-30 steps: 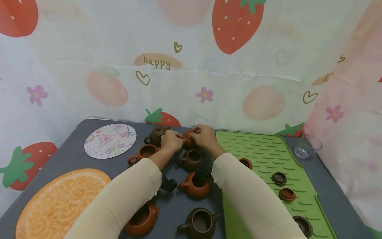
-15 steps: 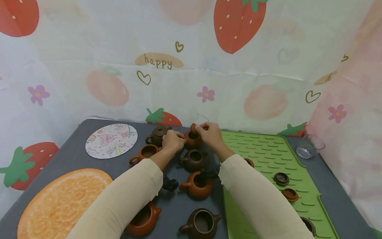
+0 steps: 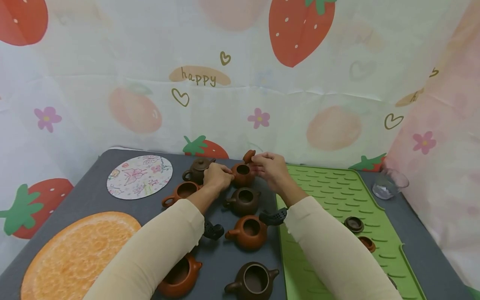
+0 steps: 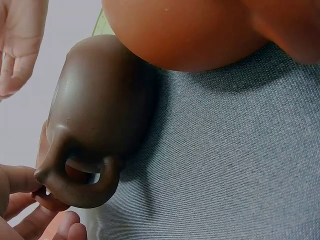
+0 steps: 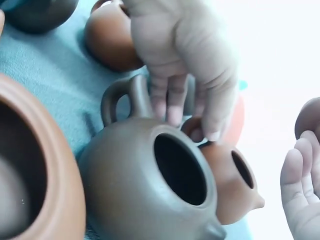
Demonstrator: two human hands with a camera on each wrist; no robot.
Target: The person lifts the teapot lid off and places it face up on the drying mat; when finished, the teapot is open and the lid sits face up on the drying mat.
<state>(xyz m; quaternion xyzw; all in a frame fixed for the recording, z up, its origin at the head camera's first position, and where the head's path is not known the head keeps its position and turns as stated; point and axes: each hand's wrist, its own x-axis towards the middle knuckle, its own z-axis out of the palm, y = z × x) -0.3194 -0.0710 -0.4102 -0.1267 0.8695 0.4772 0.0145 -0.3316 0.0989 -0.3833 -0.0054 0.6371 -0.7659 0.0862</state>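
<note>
A small reddish-brown teapot (image 3: 243, 180) stands uncovered at the table's far side. My left hand (image 3: 217, 179) pinches its handle; in the right wrist view the thumb and fingers (image 5: 216, 107) close on that handle. My right hand (image 3: 274, 171) holds a matching teapot lid (image 3: 249, 156) tilted just above and right of the opening, partly behind the fingertips. A dark brown teapot (image 3: 243, 202) without a lid stands just in front, large in the right wrist view. Left of my left hand is a dark teapot (image 3: 198, 170) with its lid on.
Nearer stand open teapots: reddish ones (image 3: 247, 239) and a dark one (image 3: 255, 287). A green mat (image 3: 318, 183) on the right bears loose lids (image 3: 354, 224). A glass cup (image 3: 388, 185) stands beyond it. Two round mats, one floral (image 3: 138, 177), one orange (image 3: 82, 254), lie left.
My right hand has lifted the lid off the reddish-brown teapot and moved it up and right, uncovering the opening. My left hand has stayed at the handle.
</note>
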